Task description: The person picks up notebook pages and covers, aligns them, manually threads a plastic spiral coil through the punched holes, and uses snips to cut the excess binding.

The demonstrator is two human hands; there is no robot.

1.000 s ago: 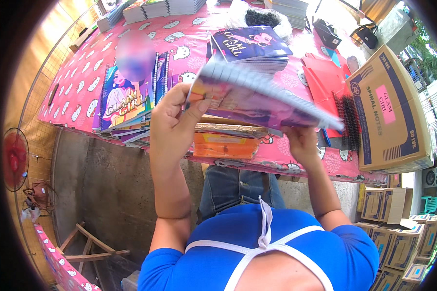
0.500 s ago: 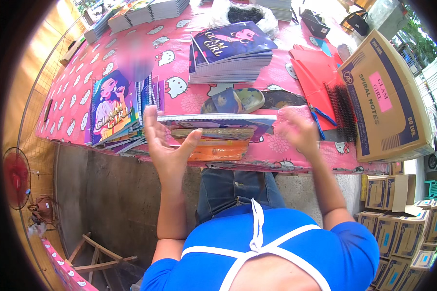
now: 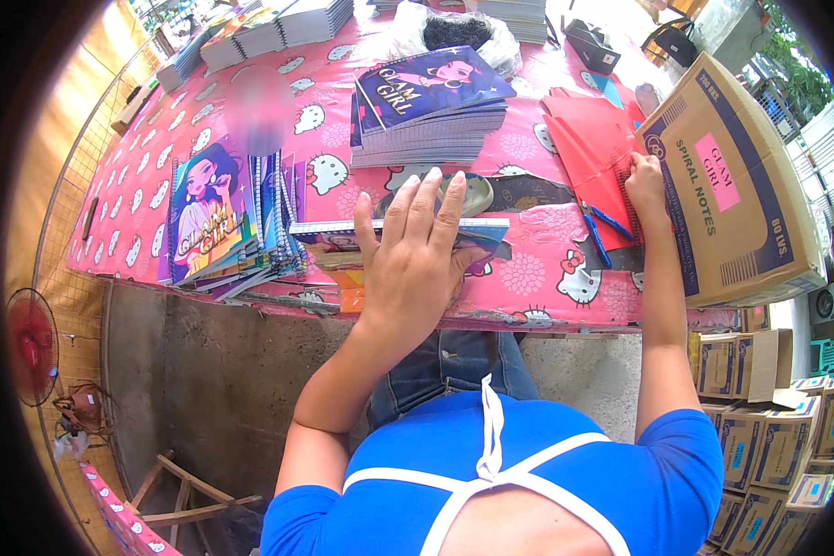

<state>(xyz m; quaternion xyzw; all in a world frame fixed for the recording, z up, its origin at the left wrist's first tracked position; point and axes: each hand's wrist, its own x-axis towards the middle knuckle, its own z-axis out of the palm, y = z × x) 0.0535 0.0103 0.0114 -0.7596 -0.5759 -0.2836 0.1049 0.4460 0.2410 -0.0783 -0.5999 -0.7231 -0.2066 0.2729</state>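
Note:
My left hand lies with its fingers spread over a notebook, whose white page edge faces up at the table's front. Beneath the notebook shows part of an orange block. Over at the right, my right hand pinches at the black spiral binding coils lying on red sheets. How many coils it grips is hidden. Blue-handled pliers rest just left of the coils.
A stack of notebooks stands beyond my left hand. Another notebook pile lies at the left. A large carton borders the right side. At the back are a plastic bag of black coils and a black box.
My left hand has moved right, from the notebook's left end to across its middle. My right hand has left the notebook's right end and reached the coils beside the carton.

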